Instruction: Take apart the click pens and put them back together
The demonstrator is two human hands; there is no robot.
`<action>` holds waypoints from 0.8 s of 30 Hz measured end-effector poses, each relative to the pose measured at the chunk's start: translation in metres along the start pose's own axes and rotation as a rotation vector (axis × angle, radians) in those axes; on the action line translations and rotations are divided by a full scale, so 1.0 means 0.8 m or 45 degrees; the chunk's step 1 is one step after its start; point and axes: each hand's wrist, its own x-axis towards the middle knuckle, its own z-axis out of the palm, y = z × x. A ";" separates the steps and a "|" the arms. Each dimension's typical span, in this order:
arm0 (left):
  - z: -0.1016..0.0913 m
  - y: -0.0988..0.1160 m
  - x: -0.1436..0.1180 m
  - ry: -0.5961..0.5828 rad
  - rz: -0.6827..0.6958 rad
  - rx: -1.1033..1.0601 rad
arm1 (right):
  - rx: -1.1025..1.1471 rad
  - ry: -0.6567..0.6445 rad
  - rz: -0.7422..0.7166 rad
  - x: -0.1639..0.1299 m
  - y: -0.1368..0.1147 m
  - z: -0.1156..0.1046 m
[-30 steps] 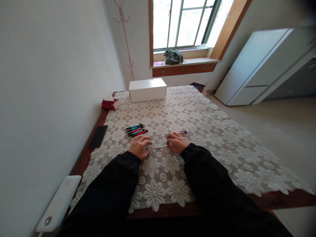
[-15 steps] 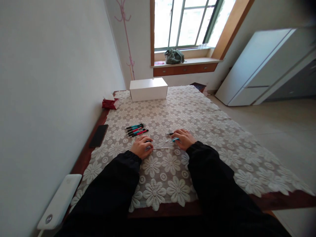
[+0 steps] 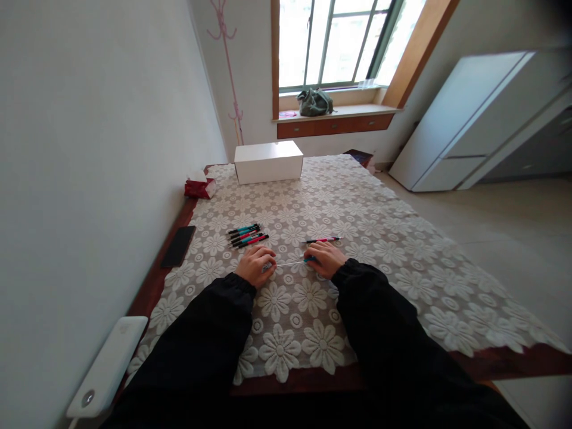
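Note:
My left hand (image 3: 255, 265) rests on the lace tablecloth (image 3: 357, 214), fingers curled around one end of a thin pale refill (image 3: 290, 263). The refill runs right to my right hand (image 3: 326, 258), which is closed on a teal pen piece (image 3: 311, 260) at the refill's other end. Just beyond my right hand, a pink and black pen (image 3: 322, 240) lies loose on the cloth. Several teal and pink pens (image 3: 247, 235) lie side by side just beyond my left hand.
A white box (image 3: 268, 161) stands at the far end of the table, with a red tissue box (image 3: 199, 187) to its left. A black phone (image 3: 178, 246) and a white power bank (image 3: 107, 366) lie along the left edge by the wall.
My right hand reached out toward the pink pen, took up a teal piece, and came back to the refill's end. The pink pen now lies uncovered. My left hand stayed put.

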 end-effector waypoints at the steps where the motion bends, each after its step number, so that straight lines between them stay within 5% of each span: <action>1: 0.000 0.000 0.000 0.005 -0.003 0.003 | 0.005 0.001 -0.012 0.000 -0.001 0.000; 13: -0.004 0.006 0.002 0.002 0.034 -0.011 | 0.059 0.095 -0.125 0.009 -0.030 0.015; 24: -0.003 0.015 0.000 0.009 0.059 0.022 | 0.068 0.125 -0.005 0.007 -0.049 0.032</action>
